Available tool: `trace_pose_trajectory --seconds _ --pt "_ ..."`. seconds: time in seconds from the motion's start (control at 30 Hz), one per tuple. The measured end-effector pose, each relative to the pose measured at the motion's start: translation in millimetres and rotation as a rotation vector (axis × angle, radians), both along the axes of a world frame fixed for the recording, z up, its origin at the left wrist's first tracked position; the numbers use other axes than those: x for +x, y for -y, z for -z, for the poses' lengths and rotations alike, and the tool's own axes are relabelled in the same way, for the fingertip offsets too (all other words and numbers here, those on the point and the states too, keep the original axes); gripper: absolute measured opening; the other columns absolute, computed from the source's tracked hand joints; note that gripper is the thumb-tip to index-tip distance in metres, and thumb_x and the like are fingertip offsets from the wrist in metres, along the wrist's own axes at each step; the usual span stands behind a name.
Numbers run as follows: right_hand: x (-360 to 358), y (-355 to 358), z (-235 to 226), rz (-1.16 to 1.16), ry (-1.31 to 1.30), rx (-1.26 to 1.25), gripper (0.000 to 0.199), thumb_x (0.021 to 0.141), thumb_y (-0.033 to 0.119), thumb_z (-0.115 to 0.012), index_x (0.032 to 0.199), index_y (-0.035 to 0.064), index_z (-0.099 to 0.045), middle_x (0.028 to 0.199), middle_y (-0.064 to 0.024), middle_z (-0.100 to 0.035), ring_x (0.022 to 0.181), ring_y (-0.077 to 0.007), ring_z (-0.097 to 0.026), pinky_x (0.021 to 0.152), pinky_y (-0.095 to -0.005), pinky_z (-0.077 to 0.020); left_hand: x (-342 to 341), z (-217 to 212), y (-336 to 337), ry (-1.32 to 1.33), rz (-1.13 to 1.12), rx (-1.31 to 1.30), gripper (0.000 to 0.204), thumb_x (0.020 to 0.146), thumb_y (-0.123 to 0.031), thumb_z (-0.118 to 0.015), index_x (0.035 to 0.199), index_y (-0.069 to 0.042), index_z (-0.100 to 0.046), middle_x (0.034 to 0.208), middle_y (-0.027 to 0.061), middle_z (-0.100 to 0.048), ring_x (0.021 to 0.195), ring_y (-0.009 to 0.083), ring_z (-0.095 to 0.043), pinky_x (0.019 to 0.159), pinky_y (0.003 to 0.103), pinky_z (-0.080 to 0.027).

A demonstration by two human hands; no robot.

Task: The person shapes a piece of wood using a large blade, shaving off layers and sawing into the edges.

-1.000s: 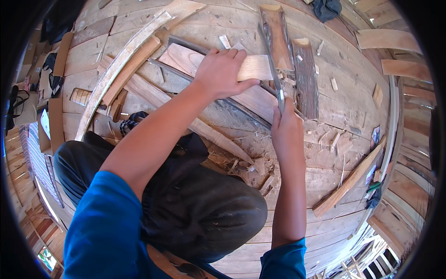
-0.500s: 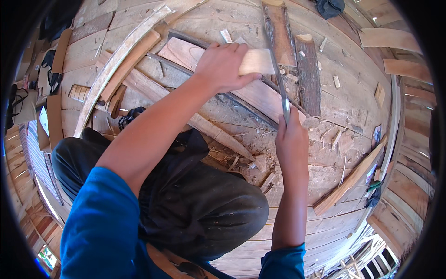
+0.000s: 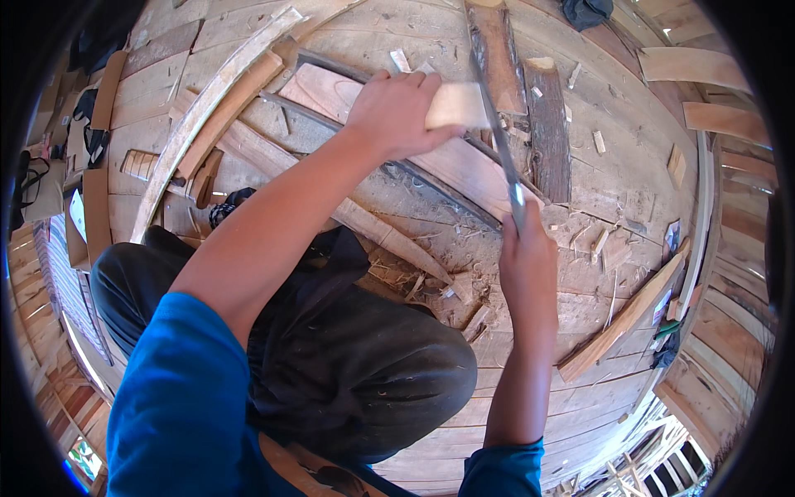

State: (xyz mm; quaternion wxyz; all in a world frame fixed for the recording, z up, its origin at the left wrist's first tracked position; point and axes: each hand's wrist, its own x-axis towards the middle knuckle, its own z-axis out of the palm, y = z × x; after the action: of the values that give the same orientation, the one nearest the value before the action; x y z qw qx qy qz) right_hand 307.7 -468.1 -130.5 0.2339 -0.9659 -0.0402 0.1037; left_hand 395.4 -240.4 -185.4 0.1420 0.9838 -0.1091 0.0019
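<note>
My left hand (image 3: 392, 114) is closed over a short pale wood block (image 3: 460, 107), fingers over its far side and thumb along the near side. The block rests on a wider reddish plank (image 3: 476, 170) lying between dark-edged strips. My right hand (image 3: 528, 248) grips the near end of a long, thin metal blade (image 3: 495, 124), its handle hidden in the fist. The blade is seen nearly edge-on, so I cannot tell whether it has teeth. It stands across the block's right end, touching or very close to it.
Bark-edged slabs (image 3: 547, 132) lie beyond the blade. Long boards (image 3: 217, 116) cross at the left, and a tapered strip (image 3: 389, 234) lies before my knees (image 3: 389, 373). Chips and shavings (image 3: 598, 242) litter the plank floor. Another board (image 3: 625, 311) lies at the right.
My right hand has moved slightly toward me and to the right, drawing the blade back along the block's end. My left hand and the block have hardly moved.
</note>
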Motion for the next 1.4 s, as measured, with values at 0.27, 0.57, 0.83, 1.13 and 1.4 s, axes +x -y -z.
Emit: trace_pose_trajectory --seconds 0.27,0.57,0.83,1.13,1.4 --pt "14.0 -17.3 3.3 -0.012 -0.046 0.031 0.015 0.098 0.017 -0.05 0.109 0.006 -0.049 0.073 -0.0279 -0.062 0.073 -0.0485 -0.062 0.062 -0.0574 -0.0453 -7.5 7.4 -9.0 0.117 0.054 -0.029 0.065 0.081 -0.062 -0.062 0.109 -0.004 -0.059 0.099 0.015 -0.066 0.096 0.0302 -0.065 0.085 0.042 -0.045" --pt "19.6 -34.0 11.9 0.049 0.033 -0.019 0.015 0.098 0.015 -0.05 0.11 0.0058 -0.05 0.07 -0.0282 -0.062 0.069 -0.0485 -0.062 0.058 -0.0562 -0.0452 -4.2 9.8 -3.7 0.103 0.018 -0.025 0.064 0.081 -0.062 -0.061 0.108 -0.004 -0.059 0.098 0.0141 -0.066 0.092 0.0285 -0.065 0.085 0.04 -0.044" --pt "2.2 -24.6 -1.9 0.013 -0.038 -0.024 0.018 0.098 0.013 -0.05 0.114 0.0054 -0.049 0.07 -0.0286 -0.061 0.069 -0.0487 -0.061 0.057 -0.0565 -0.0422 -9.8 9.3 -11.5 0.141 0.095 0.022 0.064 0.082 -0.063 -0.059 0.108 -0.005 -0.059 0.1 0.0129 -0.066 0.095 0.0272 -0.065 0.085 0.041 -0.044" --pt "29.2 -33.7 15.5 0.037 0.054 -0.032 0.02 0.098 0.014 -0.05 0.116 0.005 -0.049 0.071 -0.0285 -0.061 0.07 -0.0488 -0.062 0.057 -0.0559 -0.0429 -1.2 8.6 -0.8 0.05 -0.023 0.001 0.066 0.083 -0.064 -0.058 0.11 -0.004 -0.059 0.101 0.0133 -0.067 0.098 0.0287 -0.065 0.088 0.042 -0.045" --pt "-32.0 6.5 -8.1 0.063 -0.123 0.006 0.021 0.098 0.015 -0.051 0.115 0.0033 -0.049 0.074 -0.0277 -0.062 0.071 -0.0487 -0.062 0.058 -0.0545 -0.0442 -3.7 11.2 -5.7 0.1 0.007 -0.029 0.064 0.084 -0.062 -0.058 0.11 -0.003 -0.059 0.102 0.0153 -0.067 0.097 0.0306 -0.066 0.088 0.042 -0.044"
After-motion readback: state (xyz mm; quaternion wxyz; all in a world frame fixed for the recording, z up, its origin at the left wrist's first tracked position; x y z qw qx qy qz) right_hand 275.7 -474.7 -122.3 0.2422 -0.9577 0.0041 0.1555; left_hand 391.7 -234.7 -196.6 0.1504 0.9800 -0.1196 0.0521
